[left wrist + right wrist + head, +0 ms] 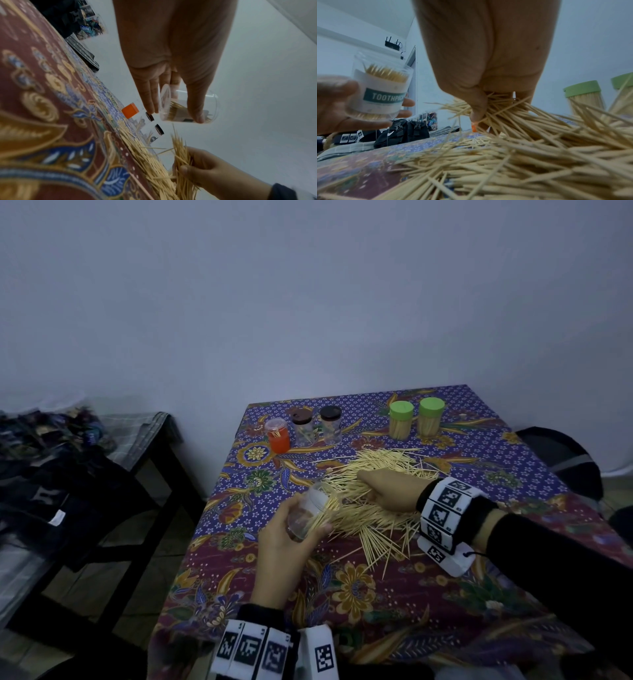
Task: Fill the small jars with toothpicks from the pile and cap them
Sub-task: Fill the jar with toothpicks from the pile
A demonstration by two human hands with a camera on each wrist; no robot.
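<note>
Nearest you, at the table's near edge, your left hand (286, 537) is wrapped around a clear jar (312, 510), fingers and thumb curled on its wall. The jar is tipped, its open mouth turned toward the pile of toothpicks (373, 501) and your right hand (388, 491). It is partly filled; the right wrist view shows picks standing inside above a label reading TOOTHPICK, with room left.

Your right hand lies in the middle of the pile, fingers closed on a loose bunch of toothpicks (501, 108). The bunch splays, its picks not all parallel. The jar sits just to the left of that hand and slightly nearer you, so the carry is short. My judgement: line the bunch's long axis with the jar's axis before feeding it in, or stray picks will catch the rim.

Toward the far edge, left of centre, stand an orange jar (278, 436) with a clear cap and two clear jars with dark caps (317, 424), each holding only a few picks. Near the far right corner, two green-capped jars (416, 419) look full and closed.
</note>
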